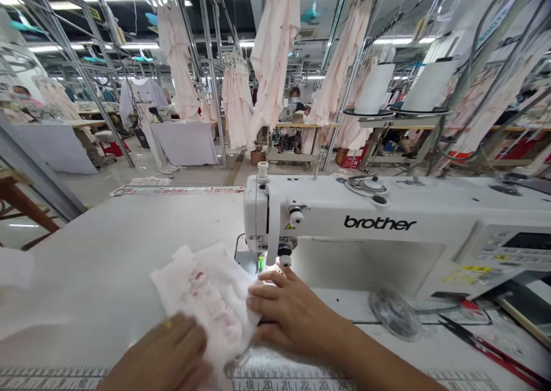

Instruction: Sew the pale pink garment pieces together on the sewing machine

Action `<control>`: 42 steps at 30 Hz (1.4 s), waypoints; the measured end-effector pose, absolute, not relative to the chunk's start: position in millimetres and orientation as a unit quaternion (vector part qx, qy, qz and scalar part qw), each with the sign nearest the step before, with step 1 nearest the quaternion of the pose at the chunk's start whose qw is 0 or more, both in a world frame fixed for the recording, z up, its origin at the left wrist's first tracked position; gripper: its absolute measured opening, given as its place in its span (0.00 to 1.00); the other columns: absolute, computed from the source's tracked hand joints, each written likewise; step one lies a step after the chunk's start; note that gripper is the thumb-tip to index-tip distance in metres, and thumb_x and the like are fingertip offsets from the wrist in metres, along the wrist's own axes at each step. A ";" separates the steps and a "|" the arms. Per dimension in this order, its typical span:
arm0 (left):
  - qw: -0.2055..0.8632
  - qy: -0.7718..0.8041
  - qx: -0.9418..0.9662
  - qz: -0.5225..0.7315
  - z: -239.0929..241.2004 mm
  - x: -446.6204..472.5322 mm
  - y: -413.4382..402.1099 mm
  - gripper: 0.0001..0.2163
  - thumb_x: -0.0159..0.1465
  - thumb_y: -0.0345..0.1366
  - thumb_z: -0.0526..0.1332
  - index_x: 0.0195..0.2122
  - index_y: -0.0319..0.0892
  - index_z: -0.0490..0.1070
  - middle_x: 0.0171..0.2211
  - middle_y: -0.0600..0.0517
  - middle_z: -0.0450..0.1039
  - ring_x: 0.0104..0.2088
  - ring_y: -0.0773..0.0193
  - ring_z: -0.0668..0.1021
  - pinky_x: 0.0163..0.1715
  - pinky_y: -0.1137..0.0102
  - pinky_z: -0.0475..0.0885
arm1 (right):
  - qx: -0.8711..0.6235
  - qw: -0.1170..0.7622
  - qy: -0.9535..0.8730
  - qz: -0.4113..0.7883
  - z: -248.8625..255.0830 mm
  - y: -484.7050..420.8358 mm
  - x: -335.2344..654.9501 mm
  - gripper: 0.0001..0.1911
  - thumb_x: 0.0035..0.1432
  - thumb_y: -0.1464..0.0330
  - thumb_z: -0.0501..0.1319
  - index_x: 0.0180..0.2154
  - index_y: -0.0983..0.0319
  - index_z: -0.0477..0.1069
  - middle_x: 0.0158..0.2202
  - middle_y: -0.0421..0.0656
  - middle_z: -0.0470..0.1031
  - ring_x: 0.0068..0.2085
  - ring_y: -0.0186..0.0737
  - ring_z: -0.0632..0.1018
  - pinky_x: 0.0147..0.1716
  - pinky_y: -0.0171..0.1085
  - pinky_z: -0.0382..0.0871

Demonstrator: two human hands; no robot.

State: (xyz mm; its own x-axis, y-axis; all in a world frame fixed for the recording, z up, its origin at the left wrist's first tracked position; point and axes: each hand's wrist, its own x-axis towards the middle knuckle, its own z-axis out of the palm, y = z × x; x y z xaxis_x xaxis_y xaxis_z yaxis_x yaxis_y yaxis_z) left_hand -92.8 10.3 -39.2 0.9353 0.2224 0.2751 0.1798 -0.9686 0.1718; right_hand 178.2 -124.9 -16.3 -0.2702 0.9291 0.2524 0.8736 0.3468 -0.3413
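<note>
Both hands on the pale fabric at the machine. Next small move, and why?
Probably ease the fabric toward the presser foot with the right hand: its edge lies right by the foot, the right hand's fingers rest on it there, and the left hand already steadies the near part.

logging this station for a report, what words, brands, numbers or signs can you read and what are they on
"brother" on the arm of the sewing machine
"21", "22", "23", "24" on the tape rule along the front edge
control panel labels and yellow sticker: too small to read
red print on the far strip: too blurred to read
</note>
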 end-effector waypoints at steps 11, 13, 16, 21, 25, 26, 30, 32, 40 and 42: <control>0.059 0.085 0.992 0.066 -39.7 7.0 30.9 0.24 0.71 0.43 0.50 0.67 0.45 0.54 0.64 0.44 0.62 0.63 0.50 0.66 0.62 0.46 0.59 | -0.603 0.163 -0.781 -0.027 -19.4 -121.4 202.0 0.12 0.67 0.58 0.58 0.44 0.59 0.72 0.44 0.40 0.76 0.44 0.42 0.72 0.59 0.45 0.50; 0.045 0.116 0.989 0.075 -47.8 6.2 28.3 0.23 0.71 0.44 0.49 0.66 0.44 0.57 0.63 0.43 0.62 0.64 0.48 0.64 0.61 0.43 0.59 | -0.602 0.169 -0.781 -0.011 -19.5 -121.4 202.7 0.14 0.67 0.56 0.59 0.46 0.58 0.71 0.47 0.39 0.76 0.47 0.43 0.71 0.60 0.45 0.48; 0.037 0.158 0.983 0.081 -54.5 6.2 21.6 0.23 0.71 0.44 0.50 0.64 0.42 0.60 0.62 0.41 0.63 0.64 0.44 0.63 0.59 0.40 0.59 | -0.605 0.186 -0.774 0.018 -20.3 -121.6 202.3 0.14 0.66 0.56 0.60 0.47 0.56 0.71 0.50 0.38 0.75 0.51 0.43 0.71 0.63 0.45 0.43; 0.070 0.214 0.973 0.041 -50.3 9.0 5.6 0.25 0.69 0.40 0.51 0.64 0.35 0.59 0.66 0.36 0.54 0.65 0.37 0.59 0.57 0.34 0.58 | -0.601 0.203 -0.772 0.042 -23.9 -123.6 201.7 0.10 0.66 0.60 0.61 0.48 0.53 0.71 0.52 0.36 0.75 0.51 0.40 0.74 0.63 0.43 0.46; 0.114 0.229 0.967 0.015 -35.0 8.5 -2.3 0.27 0.68 0.43 0.52 0.66 0.35 0.55 0.67 0.37 0.50 0.67 0.39 0.54 0.61 0.35 0.53 | -0.574 0.195 -0.796 0.000 -28.5 -121.2 208.9 0.14 0.65 0.63 0.61 0.52 0.52 0.70 0.54 0.38 0.74 0.53 0.40 0.75 0.58 0.39 0.58; 0.123 0.226 0.966 0.023 -29.6 6.8 -2.4 0.27 0.69 0.45 0.52 0.66 0.37 0.56 0.67 0.39 0.52 0.67 0.41 0.55 0.62 0.37 0.53 | -0.560 0.189 -0.807 -0.014 -29.7 -119.4 211.8 0.16 0.65 0.61 0.61 0.54 0.52 0.69 0.54 0.39 0.74 0.52 0.41 0.75 0.56 0.39 0.61; 0.108 0.215 0.964 0.115 -0.5 -15.7 5.2 0.21 0.70 0.47 0.51 0.60 0.45 0.62 0.62 0.45 0.65 0.65 0.49 0.62 0.62 0.46 0.60 | -0.526 0.174 -0.831 -0.049 -33.9 -112.9 220.7 0.22 0.65 0.57 0.61 0.59 0.50 0.66 0.55 0.39 0.73 0.51 0.46 0.76 0.51 0.39 0.66; 0.041 0.235 0.943 0.232 16.8 -40.9 14.9 0.18 0.70 0.42 0.52 0.59 0.45 0.62 0.60 0.46 0.67 0.63 0.55 0.66 0.62 0.53 0.62 | -0.527 0.162 -0.833 -0.048 -35.1 -112.5 221.5 0.21 0.65 0.56 0.60 0.58 0.48 0.67 0.55 0.38 0.73 0.52 0.47 0.76 0.51 0.40 0.67; -0.179 0.673 0.560 0.449 48.3 -232.0 51.6 0.30 0.59 0.56 0.56 0.54 0.37 0.66 0.54 0.38 0.69 0.59 0.35 0.66 0.58 0.42 0.61 | -0.574 0.187 -0.797 0.006 -33.8 -114.6 211.9 0.17 0.64 0.55 0.60 0.53 0.48 0.73 0.53 0.40 0.75 0.53 0.52 0.75 0.52 0.48 0.69; 0.045 0.739 0.587 0.329 39.8 -282.0 47.8 0.24 0.58 0.61 0.53 0.39 0.46 0.72 0.35 0.52 0.78 0.44 0.41 0.79 0.45 0.48 0.75 | -0.579 0.184 -0.794 0.019 -32.2 -113.3 210.1 0.17 0.65 0.55 0.59 0.53 0.49 0.73 0.53 0.42 0.75 0.54 0.52 0.74 0.53 0.48 0.68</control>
